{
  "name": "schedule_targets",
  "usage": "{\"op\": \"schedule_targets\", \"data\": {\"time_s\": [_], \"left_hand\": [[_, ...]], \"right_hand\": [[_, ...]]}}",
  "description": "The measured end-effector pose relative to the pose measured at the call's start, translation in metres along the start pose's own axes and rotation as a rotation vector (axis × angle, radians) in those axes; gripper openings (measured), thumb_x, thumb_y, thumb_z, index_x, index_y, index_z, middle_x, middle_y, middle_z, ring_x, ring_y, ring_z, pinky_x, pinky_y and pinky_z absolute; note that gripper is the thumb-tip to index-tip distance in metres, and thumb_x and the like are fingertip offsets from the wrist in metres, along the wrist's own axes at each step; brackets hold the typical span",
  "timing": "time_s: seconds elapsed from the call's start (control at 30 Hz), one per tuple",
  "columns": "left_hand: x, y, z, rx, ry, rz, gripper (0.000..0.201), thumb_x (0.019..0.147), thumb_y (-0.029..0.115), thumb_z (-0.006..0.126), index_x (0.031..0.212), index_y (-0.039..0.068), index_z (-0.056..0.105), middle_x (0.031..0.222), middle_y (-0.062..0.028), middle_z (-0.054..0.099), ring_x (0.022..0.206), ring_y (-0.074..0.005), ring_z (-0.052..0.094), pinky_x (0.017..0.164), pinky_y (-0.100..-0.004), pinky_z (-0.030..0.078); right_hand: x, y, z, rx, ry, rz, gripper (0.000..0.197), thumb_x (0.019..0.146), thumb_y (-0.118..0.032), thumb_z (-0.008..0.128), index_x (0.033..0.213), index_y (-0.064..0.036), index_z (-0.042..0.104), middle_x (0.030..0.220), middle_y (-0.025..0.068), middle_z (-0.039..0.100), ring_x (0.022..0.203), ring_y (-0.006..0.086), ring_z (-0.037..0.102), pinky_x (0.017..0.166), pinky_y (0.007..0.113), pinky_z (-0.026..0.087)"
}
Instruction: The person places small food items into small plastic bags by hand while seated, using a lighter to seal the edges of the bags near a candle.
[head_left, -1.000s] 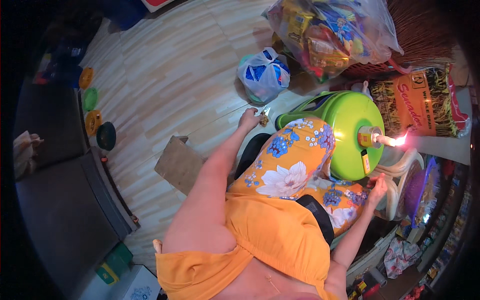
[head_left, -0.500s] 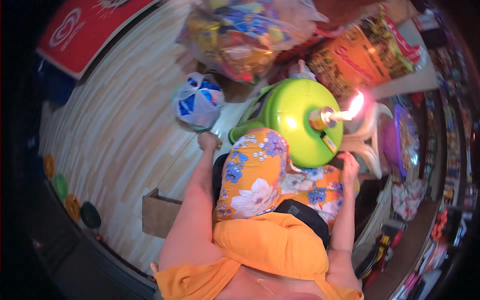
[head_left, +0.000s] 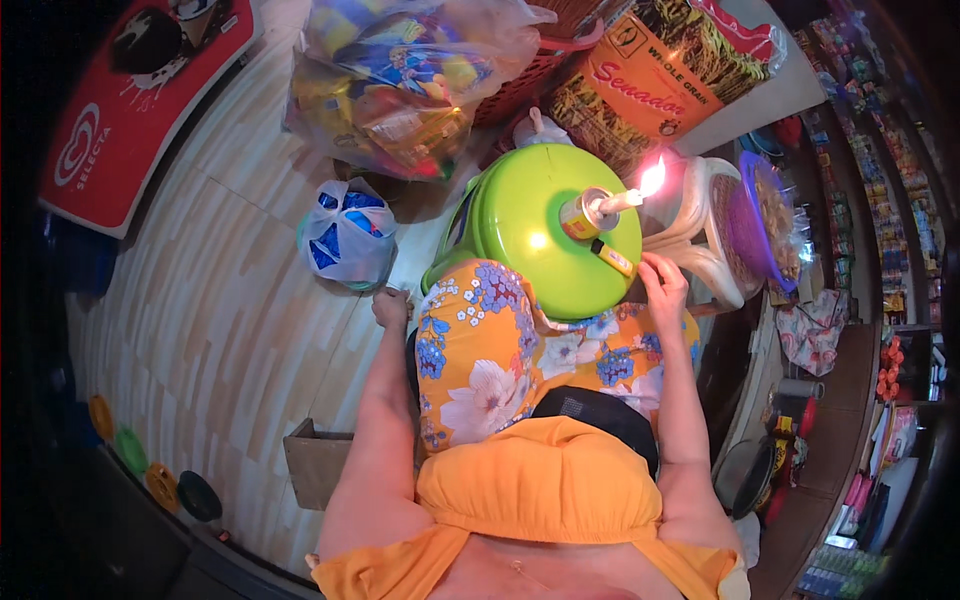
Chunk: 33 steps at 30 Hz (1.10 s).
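A lit candle (head_left: 622,200) stands in a small can (head_left: 584,214) on top of a rounded lime-green plastic tub or lid (head_left: 540,190), in front of my knees. A yellow lighter (head_left: 612,258) lies on the green surface beside the can. My right hand (head_left: 664,284) is raised at the right rim of the green plastic, fingers loosely bent and apart, holding nothing visible. Down by my left knee, my left hand (head_left: 392,306) is closed; whatever it may hold is hidden. Close beyond it sits a knotted whitish plastic bag (head_left: 350,238) with blue packets inside.
A large clear bag of colourful packs (head_left: 390,95) stands at the far side, beside an orange grain sack (head_left: 660,85). Right of the candle is a white plastic chair (head_left: 715,215) with a purple basin (head_left: 752,220). Stocked shelves line the right; a red freezer (head_left: 130,120) stands far left.
The view has shifted, so most things appear farther left. My right hand has moved forward along the green rim. My left hand sits slightly farther right of the knotted bag.
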<state>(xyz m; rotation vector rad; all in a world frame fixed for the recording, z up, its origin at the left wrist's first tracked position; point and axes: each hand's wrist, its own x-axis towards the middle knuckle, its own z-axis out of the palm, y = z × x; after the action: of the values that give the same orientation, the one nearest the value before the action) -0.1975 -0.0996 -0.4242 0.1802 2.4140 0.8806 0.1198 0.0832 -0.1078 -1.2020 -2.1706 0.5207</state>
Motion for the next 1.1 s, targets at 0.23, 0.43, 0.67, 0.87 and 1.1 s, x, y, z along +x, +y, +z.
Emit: {"op": "schedule_targets", "data": {"time_s": [0.23, 0.43, 0.67, 0.87, 1.1], "left_hand": [[-0.035, -0.012, -0.039, -0.468, -0.031, 0.232, 0.01, 0.067, 0.003, 0.065, 0.067, 0.001, 0.055, 0.063, -0.0046, 0.057, 0.051, -0.0104, 0.051, 0.049, -0.0265, 0.042], [-0.11, 0.051, -0.142, -0.747, 0.094, 0.488, 0.005, 0.076, 0.0, 0.06, 0.076, 0.0, 0.055, 0.072, -0.0044, 0.058, 0.064, -0.0091, 0.054, 0.06, -0.0233, 0.046], [-0.245, 0.202, -0.202, -0.865, -0.238, 0.808, 0.006, 0.077, -0.003, 0.059, 0.079, 0.001, 0.055, 0.077, -0.0027, 0.057, 0.072, -0.0082, 0.055, 0.066, -0.0215, 0.047], [-0.286, 0.252, -0.17, -0.825, -0.414, 0.825, 0.008, 0.076, -0.002, 0.061, 0.077, 0.002, 0.055, 0.077, -0.0023, 0.058, 0.071, -0.0064, 0.055, 0.061, -0.019, 0.046], [-0.3, 0.274, -0.141, -0.71, -0.453, 0.813, 0.011, 0.073, 0.002, 0.066, 0.076, 0.001, 0.055, 0.073, -0.0023, 0.058, 0.066, -0.007, 0.056, 0.059, -0.0198, 0.048]], "right_hand": [[0.001, -0.012, 0.021, -0.056, -0.136, -0.185, 0.022, 0.066, -0.002, 0.063, 0.087, -0.0011, 0.061, 0.083, 0.0114, 0.056, 0.083, 0.027, 0.051, 0.073, 0.034, 0.042], [0.003, -0.029, 0.02, 0.005, -0.059, -0.267, 0.018, 0.065, -0.001, 0.065, 0.083, -0.0006, 0.061, 0.081, 0.011, 0.057, 0.08, 0.0262, 0.053, 0.072, 0.033, 0.042], [-0.008, -0.114, 0.016, 0.772, -0.426, -0.107, 0.016, 0.07, -0.006, 0.066, 0.085, 0.0, 0.061, 0.085, 0.0061, 0.061, 0.081, 0.0132, 0.057, 0.071, 0.026, 0.046], [-0.017, -0.13, -0.006, 1.213, -0.549, 0.045, 0.018, 0.078, -0.001, 0.059, 0.095, 0.0035, 0.058, 0.089, 0.0072, 0.061, 0.081, 0.0119, 0.059, 0.073, 0.024, 0.049], [-0.019, -0.097, -0.033, 1.226, -0.323, 0.078, 0.015, 0.083, -0.009, 0.056, 0.093, 0.0015, 0.059, 0.085, 0.0039, 0.061, 0.074, 0.0087, 0.057, 0.067, 0.021, 0.046]]}}
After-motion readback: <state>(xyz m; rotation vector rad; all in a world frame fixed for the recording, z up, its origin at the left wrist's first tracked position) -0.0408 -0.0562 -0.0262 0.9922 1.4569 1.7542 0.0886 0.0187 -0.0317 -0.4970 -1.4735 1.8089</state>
